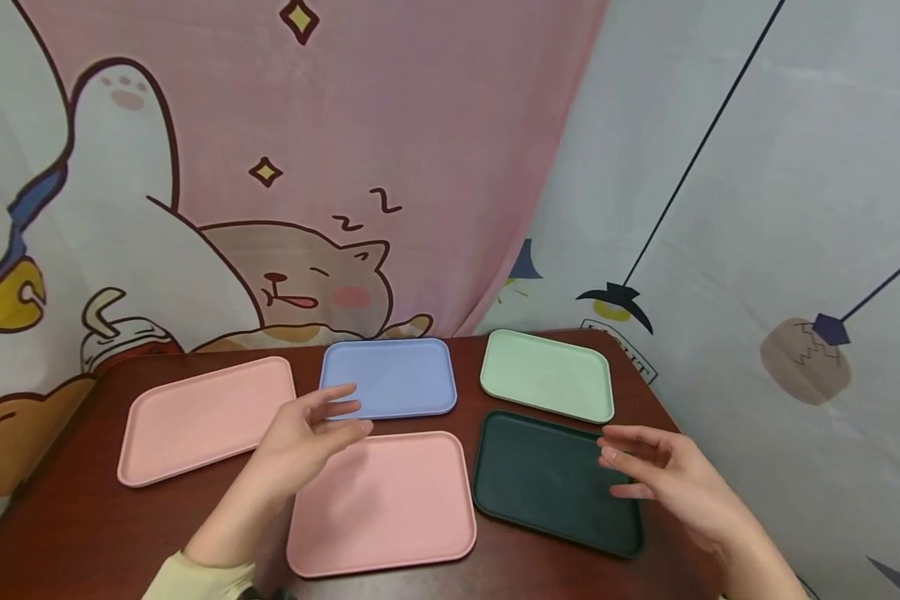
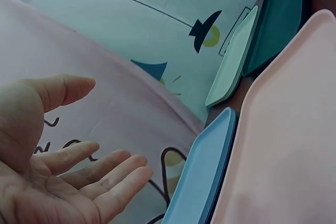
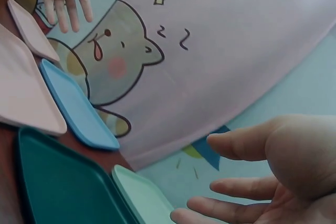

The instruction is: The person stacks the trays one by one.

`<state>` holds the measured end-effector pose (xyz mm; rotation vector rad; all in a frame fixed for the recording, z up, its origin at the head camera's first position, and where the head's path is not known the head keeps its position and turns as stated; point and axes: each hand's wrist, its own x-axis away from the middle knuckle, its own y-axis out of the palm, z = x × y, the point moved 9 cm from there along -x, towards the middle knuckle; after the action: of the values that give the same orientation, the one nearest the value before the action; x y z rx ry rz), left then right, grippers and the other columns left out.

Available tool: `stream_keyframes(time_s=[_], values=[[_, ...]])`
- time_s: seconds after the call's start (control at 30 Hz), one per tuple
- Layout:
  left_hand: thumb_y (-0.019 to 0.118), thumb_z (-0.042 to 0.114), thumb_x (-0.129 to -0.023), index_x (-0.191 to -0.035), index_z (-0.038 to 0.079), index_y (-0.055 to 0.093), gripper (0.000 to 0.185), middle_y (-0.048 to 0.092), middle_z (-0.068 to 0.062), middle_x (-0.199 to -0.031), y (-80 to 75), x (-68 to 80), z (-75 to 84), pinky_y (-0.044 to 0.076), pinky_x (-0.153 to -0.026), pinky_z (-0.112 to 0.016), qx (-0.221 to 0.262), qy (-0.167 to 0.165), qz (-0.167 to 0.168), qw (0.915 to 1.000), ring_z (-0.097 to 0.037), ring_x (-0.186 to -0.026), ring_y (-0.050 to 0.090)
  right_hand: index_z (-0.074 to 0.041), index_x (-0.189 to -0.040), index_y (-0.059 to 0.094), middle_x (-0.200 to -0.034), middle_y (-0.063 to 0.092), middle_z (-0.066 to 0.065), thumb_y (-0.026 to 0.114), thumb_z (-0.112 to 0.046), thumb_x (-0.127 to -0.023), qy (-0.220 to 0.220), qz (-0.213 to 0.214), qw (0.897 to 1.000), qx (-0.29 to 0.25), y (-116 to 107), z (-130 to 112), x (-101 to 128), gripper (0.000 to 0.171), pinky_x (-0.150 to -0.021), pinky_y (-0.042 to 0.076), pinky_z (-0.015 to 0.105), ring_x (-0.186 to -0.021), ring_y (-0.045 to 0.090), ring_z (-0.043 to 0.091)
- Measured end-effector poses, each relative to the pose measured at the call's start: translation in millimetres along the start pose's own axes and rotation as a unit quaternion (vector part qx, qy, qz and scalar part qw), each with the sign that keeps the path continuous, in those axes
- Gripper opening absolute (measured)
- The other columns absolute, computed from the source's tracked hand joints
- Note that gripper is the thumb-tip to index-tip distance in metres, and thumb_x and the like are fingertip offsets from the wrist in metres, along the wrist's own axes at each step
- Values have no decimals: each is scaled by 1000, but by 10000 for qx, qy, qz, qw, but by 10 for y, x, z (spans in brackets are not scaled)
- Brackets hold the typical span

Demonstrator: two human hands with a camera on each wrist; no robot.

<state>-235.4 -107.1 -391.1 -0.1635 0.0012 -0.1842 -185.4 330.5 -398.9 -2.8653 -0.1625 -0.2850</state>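
Hovering hands [image 1: 300,442] [image 1: 671,477] partly hide trays [image 1: 390,375]; printed curtain [image 1: 450,150] behind table [image 1: 67,533].

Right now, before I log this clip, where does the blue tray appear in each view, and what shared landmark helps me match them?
Head: blue tray, just below and left of center.
Left wrist: blue tray, at the bottom edge, slightly right of center.
Right wrist: blue tray, left side, about mid-height.
Shared landmark: dark green tray, visible in all three.
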Motion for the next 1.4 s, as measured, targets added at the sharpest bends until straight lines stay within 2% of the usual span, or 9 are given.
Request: stream_keyframes(time_s=[0.17,0.33,0.43,0.57,0.7,0.93,1.17,1.3,1.4], values=[[83,17,-93,-149,3,57,63,65,-22,-137,176,-114,-10,59,-98,-43,147,-101,-74,9998,-30,-116,70,8,-155,41,-144,58,21,68,-26,-107,420,261,9987,114,-181,193,21,65,-90,63,50,-116,70,22],[83,14,-92,-145,2,62,58,68,-19,-131,435,-265,-72,61,-94,-42,281,-233,-149,9992,-29,-112,72,8,-158,37,-155,44,30,65,-30,-108,800,423,9958,108,-342,411,67,68,-92,62,51,-121,68,28],[84,13,-91,-142,0,63,56,71,-19,-126,623,-361,-116,62,-91,-41,223,-251,-310,9990,-27,-109,72,9,-159,33,-159,36,34,65,-31,-109,1002,494,9937,34,-429,549,96,72,-93,61,52,-123,67,32],[85,12,-90,-141,0,64,56,73,-17,-120,855,-477,-189,63,-88,-41,124,-336,-562,9978,-25,-101,74,9,-160,30,-160,36,33,65,-35,-108,1188,625,9909,-40,-558,705,113,76,-93,61,53,-122,67,32],[84,13,-91,-140,-1,64,55,72,-17,-116,1064,-574,-253,64,-85,-39,1,-365,-827,9959,-23,-96,75,11,-160,27,-156,45,31,64,-35,-109,1307,641,9893,-127,-660,828,115,78,-93,61,54,-121,68,30],[82,13,-92,-139,-1,64,53,71,-18,-114,1384,-700,-280,63,-82,-37,-167,-425,-1077,9931,-30,-96,75,14,-159,26,-153,47,34,63,-33,-109,1483,616,9867,-243,-704,999,71,78,-93,61,54,-121,68,34],[80,11,-95,-140,-3,62,51,69,-15,-111,1630,-825,-367,62,-79,-39,-467,-600,-1348,9880,-34,-98,72,15,-158,28,-156,38,38,63,-29,-109,1592,648,9848,-241,-688,1146,2,75,-93,61,53,-119,68,35],[80,13,-95,-142,-5,59,54,69,-14,-111,1726,-878,-376,61,-81,-42,-796,-676,-1384,9849,-29,-96,71,16,-157,29,-151,46,37,63,-27,-109,1620,692,9841,-246,-689,1194,-6,73,-94,61,52,-117,70,33],[80,15,-95,-141,-6,59,54,68,-16,-120,1773,-918,-387,60,-87,-45,-1147,-702,-1334,9819,-27,-102,68,18,-156,29,-146,52,35,63,-24,-109,1615,709,9839,-287,-679,1216,-13,72,-94,61,51,-116,70,33]])
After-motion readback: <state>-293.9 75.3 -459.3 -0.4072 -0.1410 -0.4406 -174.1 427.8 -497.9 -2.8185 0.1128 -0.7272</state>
